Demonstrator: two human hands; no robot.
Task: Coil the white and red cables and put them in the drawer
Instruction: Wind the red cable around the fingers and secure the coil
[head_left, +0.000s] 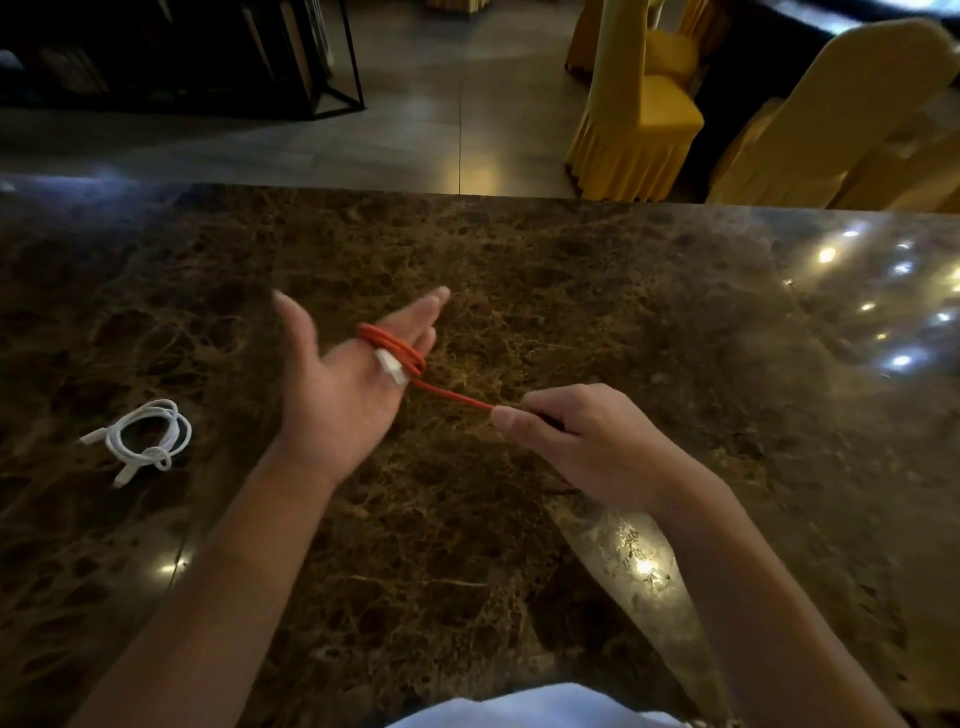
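I see the brown marble table (519, 260) under both hands. My left hand (337, 384) is palm up, fingers straight, the red cable (395, 351) looped around them. My right hand (566, 431) pinches its free strand. The coiled white cable (148, 436) lies left.

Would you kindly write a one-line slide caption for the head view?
Right hand winds the red cable around the open left hand; the coiled white cable lies on the marble table.
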